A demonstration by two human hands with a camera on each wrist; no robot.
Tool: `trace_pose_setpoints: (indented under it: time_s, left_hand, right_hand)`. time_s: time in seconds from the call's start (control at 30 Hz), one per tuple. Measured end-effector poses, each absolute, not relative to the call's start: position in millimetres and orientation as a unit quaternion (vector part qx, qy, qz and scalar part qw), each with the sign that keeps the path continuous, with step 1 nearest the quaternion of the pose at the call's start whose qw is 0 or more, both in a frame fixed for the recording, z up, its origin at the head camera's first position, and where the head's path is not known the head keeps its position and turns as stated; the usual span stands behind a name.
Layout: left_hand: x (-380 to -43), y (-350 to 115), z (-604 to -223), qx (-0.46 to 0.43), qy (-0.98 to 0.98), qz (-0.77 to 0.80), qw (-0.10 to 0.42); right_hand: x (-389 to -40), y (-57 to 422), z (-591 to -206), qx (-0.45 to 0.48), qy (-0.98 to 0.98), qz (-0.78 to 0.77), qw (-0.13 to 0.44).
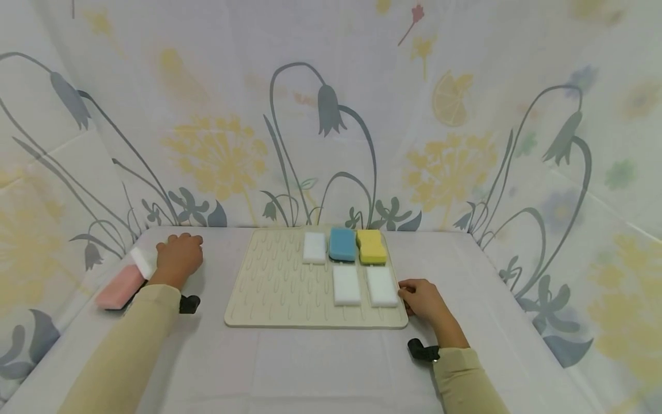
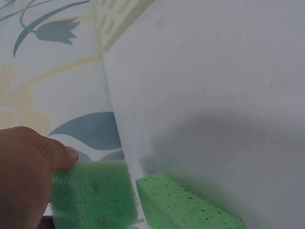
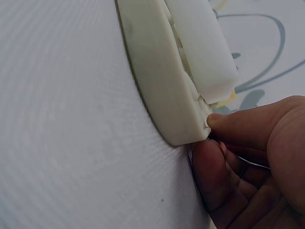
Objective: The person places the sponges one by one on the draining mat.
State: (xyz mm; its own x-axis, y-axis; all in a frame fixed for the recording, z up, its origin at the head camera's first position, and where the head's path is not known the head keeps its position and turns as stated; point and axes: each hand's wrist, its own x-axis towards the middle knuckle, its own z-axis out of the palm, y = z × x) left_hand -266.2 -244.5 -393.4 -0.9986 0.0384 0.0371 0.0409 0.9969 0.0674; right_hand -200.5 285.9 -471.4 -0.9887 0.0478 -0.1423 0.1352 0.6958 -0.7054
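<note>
My left hand is at the left of the table, beside a white sponge and a pink sponge. In the left wrist view its thumb lies along the top of a green sponge that it grips. A second green sponge rests close by on the table; the hand and arm hide both green ones in the head view. With thumb and fingers, my right hand pinches the right edge of a cream ridged mat, near a white sponge block lying on it.
On the mat's right half sit a blue sponge, a yellow sponge and several white sponge blocks, one of them at the back. A patterned cloth hangs behind and at both sides of the white table.
</note>
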Motion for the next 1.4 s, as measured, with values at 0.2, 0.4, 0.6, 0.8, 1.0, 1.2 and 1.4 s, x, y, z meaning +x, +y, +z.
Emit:
trace_pose_setpoints:
  time_s: [0.2,0.4,0.6,0.8,1.0,1.2,1.4]
  left_hand:
    - [-263.1,-235.2,-388.9,-0.023,-0.998,-0.045,0.027]
    - [-261.6,-227.5,-384.2,-0.039,-0.997,-0.063,0.021]
    - [-257.2,-218.2,-385.2,-0.055,-0.996,-0.062,0.032]
    - [-251.2,-208.6,-387.6,-0.074,-0.995,-0.058,0.046]
    - [-243.3,-197.1,-387.6,-0.095,-0.991,-0.063,0.063]
    - [-237.5,-187.9,-389.8,-0.114,-0.987,-0.070,0.085]
    - [-232.2,-179.8,-394.0,-0.140,-0.982,-0.075,0.102]
  right_hand:
    - [-199.2,285.2,-472.4,0.052,0.918,-0.389,0.055]
    - [-200.4,284.7,-471.3,0.050,0.918,-0.390,0.055]
    - [-201.1,284.4,-469.5,0.047,0.915,-0.396,0.053]
    - [-201.3,284.8,-470.7,0.048,0.916,-0.394,0.056]
    - [-201.0,285.1,-472.0,0.048,0.915,-0.397,0.058]
    - [-200.8,285.0,-471.7,0.046,0.915,-0.397,0.058]
    - [-200.7,284.6,-470.6,0.043,0.915,-0.396,0.057]
